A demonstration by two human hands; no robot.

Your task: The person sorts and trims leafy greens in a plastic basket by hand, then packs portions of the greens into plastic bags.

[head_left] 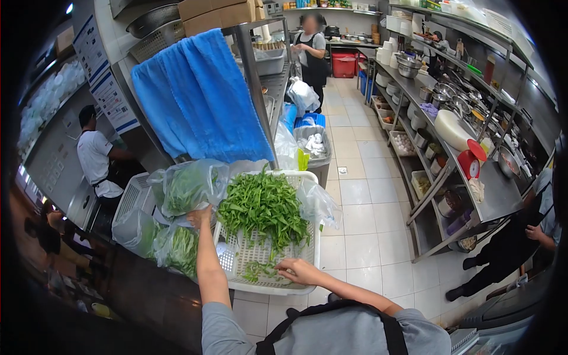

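A white perforated plastic basket (315, 248) stands in front of me, with a heap of loose leafy greens (260, 204) at its far side. Several sprigs (257, 271) lie on its bare floor nearer to me. My left hand (200, 216) is closed on the lower edge of a clear plastic bag of greens (189, 188); its fingertips are partly hidden. Below it is another bag of greens (179, 245). My right hand (297, 271) hovers over the basket's near right corner beside the sprigs, fingers loosely bent and apart, with nothing visible in them.
A blue towel (198, 97) hangs from a steel rack behind the basket. An empty-looking clear bag (318, 204) drapes over the basket's right rim. Right of the tiled aisle, a steel worktable (500, 198) carries a red scale (471, 160). Co-workers stand left, ahead and at right.
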